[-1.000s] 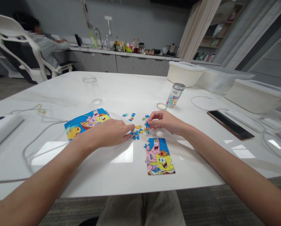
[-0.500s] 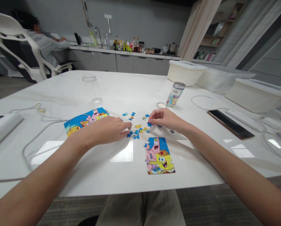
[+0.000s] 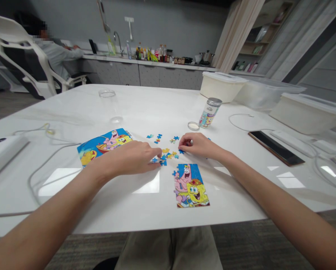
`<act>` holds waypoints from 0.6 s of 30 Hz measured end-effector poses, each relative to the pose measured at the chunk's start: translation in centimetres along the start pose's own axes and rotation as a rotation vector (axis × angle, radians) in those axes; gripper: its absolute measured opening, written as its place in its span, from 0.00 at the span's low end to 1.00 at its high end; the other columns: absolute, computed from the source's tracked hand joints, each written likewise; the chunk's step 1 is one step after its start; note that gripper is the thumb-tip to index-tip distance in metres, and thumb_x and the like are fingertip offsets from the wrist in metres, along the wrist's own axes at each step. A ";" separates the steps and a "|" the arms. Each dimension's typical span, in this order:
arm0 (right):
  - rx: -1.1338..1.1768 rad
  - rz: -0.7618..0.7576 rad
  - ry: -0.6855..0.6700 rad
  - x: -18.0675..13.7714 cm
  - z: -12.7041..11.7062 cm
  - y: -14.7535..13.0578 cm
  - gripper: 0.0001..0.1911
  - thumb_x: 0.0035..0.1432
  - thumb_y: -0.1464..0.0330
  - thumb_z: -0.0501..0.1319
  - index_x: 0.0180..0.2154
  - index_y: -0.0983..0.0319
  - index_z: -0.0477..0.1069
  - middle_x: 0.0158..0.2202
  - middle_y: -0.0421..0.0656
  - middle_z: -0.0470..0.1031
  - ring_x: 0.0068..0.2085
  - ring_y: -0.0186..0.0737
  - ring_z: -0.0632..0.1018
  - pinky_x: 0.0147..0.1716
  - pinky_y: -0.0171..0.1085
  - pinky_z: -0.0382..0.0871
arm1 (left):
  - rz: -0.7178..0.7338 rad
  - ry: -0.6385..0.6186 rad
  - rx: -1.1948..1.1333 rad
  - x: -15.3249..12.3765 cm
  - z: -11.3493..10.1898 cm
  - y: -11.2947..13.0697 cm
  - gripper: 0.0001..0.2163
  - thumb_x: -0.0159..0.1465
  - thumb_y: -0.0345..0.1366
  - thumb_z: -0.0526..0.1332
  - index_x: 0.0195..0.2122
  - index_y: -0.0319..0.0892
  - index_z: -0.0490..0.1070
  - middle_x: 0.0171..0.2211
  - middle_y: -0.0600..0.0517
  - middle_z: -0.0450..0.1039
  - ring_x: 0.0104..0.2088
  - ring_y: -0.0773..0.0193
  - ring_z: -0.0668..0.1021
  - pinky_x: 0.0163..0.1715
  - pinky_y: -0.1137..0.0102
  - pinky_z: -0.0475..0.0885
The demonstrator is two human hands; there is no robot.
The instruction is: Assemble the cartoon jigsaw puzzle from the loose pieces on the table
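My right hand (image 3: pixel 196 144) has its fingertips pinched on a blue puzzle piece (image 3: pixel 181 151) at the right side of the loose pile. Across from it, my left hand (image 3: pixel 138 155) reaches in from the left, thumb and index finger apart at the pile's edge; its other fingers are partly hidden. Between the hands lie several loose puzzle pieces (image 3: pixel 172 155), blue and yellow. Closer to me is a partly joined puzzle (image 3: pixel 191 185) showing a pink and a yellow cartoon figure. A picture sheet (image 3: pixel 108 142) with the same figures lies partly behind my left hand.
A printed canister (image 3: pixel 210 113) with a silver lid stands behind my right hand, beside a round lid (image 3: pixel 193 126). A clear jar (image 3: pixel 111 107) is at back left. A phone (image 3: pixel 275 148), cables and storage boxes (image 3: pixel 222 88) occupy the right. A person (image 3: pixel 54 56) sits far left.
My left hand has slid slightly right over the pile's edge. My right hand has shifted a little right and toward me, its fingertips still on a blue piece.
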State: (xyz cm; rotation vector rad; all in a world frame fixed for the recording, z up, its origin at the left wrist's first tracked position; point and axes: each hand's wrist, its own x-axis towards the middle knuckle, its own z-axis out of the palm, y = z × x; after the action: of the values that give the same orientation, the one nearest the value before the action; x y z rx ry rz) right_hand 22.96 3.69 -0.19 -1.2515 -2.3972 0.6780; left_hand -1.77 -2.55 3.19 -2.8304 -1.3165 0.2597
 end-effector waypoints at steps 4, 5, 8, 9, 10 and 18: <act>0.008 -0.012 0.015 0.0 0.0 0.1 0.06 0.55 0.68 0.60 0.29 0.61 0.75 0.28 0.42 0.74 0.29 0.35 0.71 0.32 0.38 0.65 | -0.010 -0.035 -0.034 0.2 0.1 0.6 0.14 0.67 0.45 0.52 0.45 0.47 0.72 0.23 0.49 0.72 0.26 0.57 0.76 0.26 0.68 0.61; 0.014 -0.016 0.017 0.0 0.0 0.1 0.06 0.55 0.67 0.60 0.30 0.61 0.75 0.28 0.42 0.74 0.30 0.36 0.72 0.33 0.38 0.65 | -0.005 -0.033 -0.037 0.2 0.1 0.7 0.14 0.67 0.45 0.52 0.45 0.46 0.72 0.24 0.49 0.73 0.27 0.57 0.76 0.26 0.68 0.62; 0.014 -0.008 0.016 -0.1 0.0 0.2 0.06 0.55 0.66 0.60 0.30 0.60 0.75 0.29 0.42 0.75 0.30 0.36 0.72 0.33 0.38 0.64 | 0.005 -0.016 -0.049 0.1 0.1 0.7 0.13 0.67 0.42 0.51 0.44 0.46 0.71 0.25 0.49 0.73 0.28 0.58 0.76 0.27 0.67 0.63; 0.011 -0.003 0.012 -0.1 0.0 0.2 0.06 0.55 0.66 0.60 0.30 0.60 0.75 0.28 0.42 0.74 0.30 0.36 0.71 0.33 0.38 0.64 | 0.004 -0.011 -0.058 0.1 0.1 0.7 0.12 0.67 0.41 0.51 0.44 0.46 0.71 0.25 0.49 0.73 0.27 0.58 0.76 0.28 0.67 0.63; 0.009 0.000 0.009 -0.1 0.0 0.1 0.06 0.55 0.66 0.60 0.30 0.60 0.74 0.28 0.42 0.74 0.30 0.37 0.71 0.33 0.38 0.64 | 0.000 -0.010 -0.066 0.1 0.1 0.7 0.12 0.67 0.39 0.51 0.44 0.47 0.71 0.25 0.49 0.73 0.28 0.58 0.76 0.28 0.67 0.63; 0.009 0.012 -0.005 -0.2 0.0 -0.1 0.07 0.55 0.66 0.59 0.29 0.60 0.74 0.28 0.42 0.74 0.29 0.36 0.71 0.32 0.38 0.64 | 0.003 -0.023 -0.048 0.1 0.2 1.0 0.10 0.65 0.38 0.51 0.42 0.45 0.70 0.29 0.48 0.76 0.28 0.58 0.76 0.27 0.66 0.63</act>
State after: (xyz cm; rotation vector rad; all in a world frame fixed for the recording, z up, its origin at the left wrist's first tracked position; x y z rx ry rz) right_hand 22.96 3.48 -0.15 -1.2626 -2.3901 0.6955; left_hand -0.96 -3.17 2.95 -2.8778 -1.3412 0.2643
